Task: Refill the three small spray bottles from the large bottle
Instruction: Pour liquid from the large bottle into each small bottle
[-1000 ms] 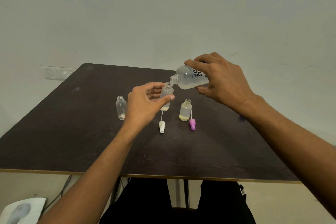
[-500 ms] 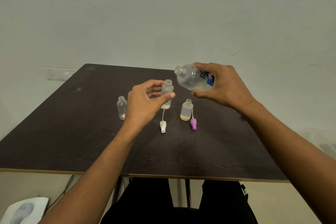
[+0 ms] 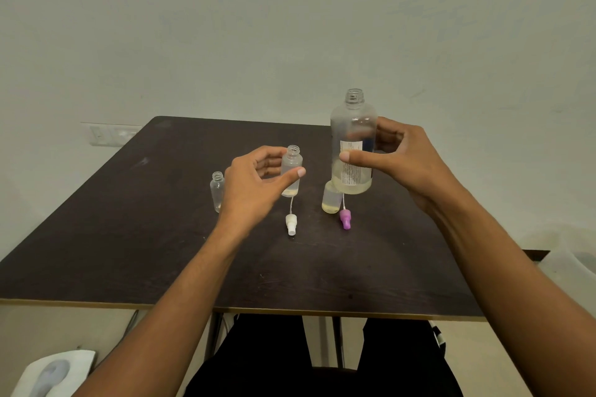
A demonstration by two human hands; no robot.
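My right hand [image 3: 400,161] holds the large clear bottle [image 3: 353,126] upright and uncapped, with a little yellowish liquid at its bottom. My left hand [image 3: 254,184] grips a small open bottle [image 3: 292,167] between thumb and fingers, upright above the table. A second small bottle [image 3: 330,201] with yellowish liquid stands just under and in front of the large bottle. A third small bottle [image 3: 217,190] stands open to the left, partly hidden by my left hand. A white spray cap [image 3: 291,224] and a purple spray cap [image 3: 345,219] lie on the dark table [image 3: 129,235].
A pale wall rises right behind the table, with a socket plate [image 3: 109,135] at the left. A white object [image 3: 48,371] lies on the floor at the lower left. A white shape [image 3: 571,261] sits past the table's right edge.
The large bottle has swung from tilted over the small bottle's mouth to upright, moving right and away. My left hand still holds the small bottle in about the same place.
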